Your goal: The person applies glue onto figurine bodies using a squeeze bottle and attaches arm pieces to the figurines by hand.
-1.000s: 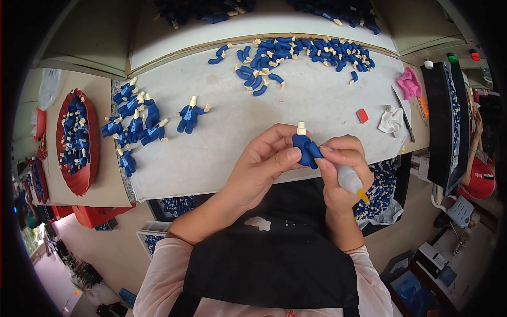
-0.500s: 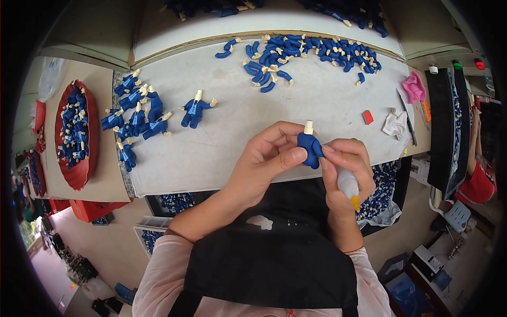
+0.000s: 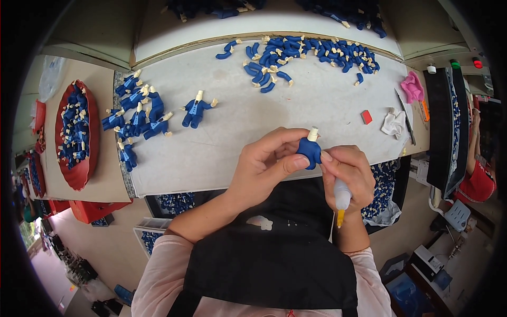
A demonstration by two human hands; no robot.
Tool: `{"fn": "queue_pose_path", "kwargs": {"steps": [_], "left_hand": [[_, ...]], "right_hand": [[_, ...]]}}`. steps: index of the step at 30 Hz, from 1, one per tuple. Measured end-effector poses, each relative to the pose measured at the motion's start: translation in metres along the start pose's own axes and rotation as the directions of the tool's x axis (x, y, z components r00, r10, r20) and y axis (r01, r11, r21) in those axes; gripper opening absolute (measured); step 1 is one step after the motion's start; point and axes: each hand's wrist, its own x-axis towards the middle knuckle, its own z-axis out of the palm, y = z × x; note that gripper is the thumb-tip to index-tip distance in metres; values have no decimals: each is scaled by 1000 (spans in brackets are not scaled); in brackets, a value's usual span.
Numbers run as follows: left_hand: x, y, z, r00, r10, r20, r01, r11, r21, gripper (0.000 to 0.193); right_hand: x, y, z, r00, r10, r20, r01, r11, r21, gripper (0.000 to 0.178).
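Observation:
My left hand (image 3: 266,164) is closed round a small blue figurine (image 3: 308,153) with a cream neck stub pointing up and away from me. Thumb and fingers grip its left side. My right hand (image 3: 349,174) pinches at the figurine's right side with thumb and forefinger; whether a small part sits between those fingertips is hidden. Tucked in the same right hand is a white squeeze bottle (image 3: 343,195), its amber nozzle pointing down toward my apron. On the worktable to the left lie a single figurine (image 3: 195,110) with both arms on and a cluster of similar figurines (image 3: 138,117).
Loose blue arms with cream hands (image 3: 317,53) are heaped at the table's far side. To the right lie a red block (image 3: 366,117), a crumpled white cloth (image 3: 393,123), a thin dark tool (image 3: 405,117) and a pink piece (image 3: 413,86). A red tray (image 3: 92,153) of figurines stands far left.
The figurine has turned in my hands and its neck leans slightly more to the right. The bottle's nozzle has swung down and left. My left hand has lowered slightly.

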Motion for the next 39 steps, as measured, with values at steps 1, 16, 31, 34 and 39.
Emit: {"fn": "queue_pose_path", "kwargs": {"steps": [1, 16, 31, 34, 39], "left_hand": [[-1, 0, 0, 1000, 1, 3, -1, 1000, 0, 33], [-1, 3, -5, 996, -56, 69, 67, 985, -161, 32], [-3, 11, 6, 987, -133, 94, 158, 924, -347, 38], [-3, 9, 7, 972, -187, 140, 230, 868, -440, 36], [-5, 4, 7, 968, -220, 121, 251, 848, -467, 39]], "right_hand": [[0, 1, -1, 1000, -1, -2, 1, 1000, -3, 31], [13, -17, -3, 965, -145, 218, 191, 960, -205, 22], [-7, -28, -4, 989, 37, 146, -5, 977, -215, 33], [-11, -22, 2, 1000, -8, 22, 13, 973, -230, 30], [-14, -21, 4, 999, 30, -14, -33, 972, -232, 31]]}}
